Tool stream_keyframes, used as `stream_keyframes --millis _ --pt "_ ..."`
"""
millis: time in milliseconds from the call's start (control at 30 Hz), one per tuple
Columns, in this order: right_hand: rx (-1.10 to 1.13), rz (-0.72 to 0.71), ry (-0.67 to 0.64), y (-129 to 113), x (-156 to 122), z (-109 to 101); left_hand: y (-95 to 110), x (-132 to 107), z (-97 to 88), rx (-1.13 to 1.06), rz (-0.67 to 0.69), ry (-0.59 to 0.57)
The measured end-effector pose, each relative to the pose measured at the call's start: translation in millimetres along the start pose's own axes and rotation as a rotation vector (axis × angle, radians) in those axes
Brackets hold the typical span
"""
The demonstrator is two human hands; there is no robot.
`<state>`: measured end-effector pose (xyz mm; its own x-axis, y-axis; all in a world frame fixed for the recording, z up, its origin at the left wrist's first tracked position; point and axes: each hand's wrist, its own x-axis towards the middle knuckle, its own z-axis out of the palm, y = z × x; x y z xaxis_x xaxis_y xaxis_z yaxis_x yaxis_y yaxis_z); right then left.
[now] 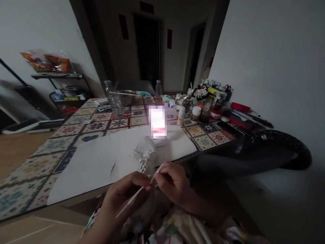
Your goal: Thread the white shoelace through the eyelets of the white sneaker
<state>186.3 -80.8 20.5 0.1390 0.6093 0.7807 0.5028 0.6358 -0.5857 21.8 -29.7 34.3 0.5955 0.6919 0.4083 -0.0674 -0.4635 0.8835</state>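
- Two hands in view, low at centre, over a lap in floral fabric (177, 228).
- left hand (126, 191): fingers curled, nearly closed, pinching a thin white stick (132, 202) along its lower half.
- right hand (172, 184): thumb and fingertips closed on the stick's upper part, just beside the left hand.
- Stick long axis: diagonal, lower left to upper right in head view, upper end angled toward the white crumpled piece (146, 155).
- White crumpled piece: ragged, folded lump, material unclear, possibly paper. Sits on a white board (96, 169), just ahead of both hands and slightly right of the stick's lower end.
- Nearer hand: right, by a small margin. Contact between stick and piece: cannot tell.
- White board lies on the table (33, 169), which has a multicoloured tile-pattern cover.
- Blurred bright rectangle (157, 122) stands at the board's far edge; contents unreadable.
- Far end of table: two clear plastic bottles (158, 91) and a steel bowl (127, 97).
- Right side of table: small jars (196, 114), with a red-handled tool (240, 107) beyond them.
- Shiny black curved object (256, 152) at the table's right edge; type unclear.
- Labels: none legible. Jar labels too small; white marks on the black object unreadable.
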Motion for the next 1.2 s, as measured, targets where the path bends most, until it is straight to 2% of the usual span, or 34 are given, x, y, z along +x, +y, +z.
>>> stream_keyframes --millis 67,233,367,533,733,800,900,1033,1100,1200 --pt "0.015 0.036 -0.013 0 0 -1 -1 -2 -0.3 0.017 -0.005 0.019" --pt "-0.075 -0.102 -0.271 9 3 -1 -8 -3 -4.8 0.063 0.022 0.18" --pt "-0.168 -0.107 -0.385 16 5 -1 -7 0 -7.8 0.135 0.034 0.195" --pt "-0.179 -0.149 -0.366 25 2 4 -7 0 -8.5 0.107 -0.047 0.207" --pt "-0.212 -0.232 -0.364 26 -2 5 -22 -4 -9.6 -0.014 -0.184 0.223" --pt "-0.161 -0.199 -0.323 22 -1 4 -24 -3 -10.8 -0.05 -0.226 0.253" --pt "0.012 -0.078 -0.189 18 3 5 -22 0 -14.8 -0.139 -0.307 0.33" --pt "0.438 0.168 0.049 25 8 7 -16 9 -29.4 -0.501 -0.312 0.515" --pt "0.646 0.289 0.066 33 11 1 -17 11 -42.9 -0.621 -0.264 0.534" --pt "0.783 0.353 -0.012 47 15 -20 -30 9 -66.8 -0.603 -0.224 0.537"
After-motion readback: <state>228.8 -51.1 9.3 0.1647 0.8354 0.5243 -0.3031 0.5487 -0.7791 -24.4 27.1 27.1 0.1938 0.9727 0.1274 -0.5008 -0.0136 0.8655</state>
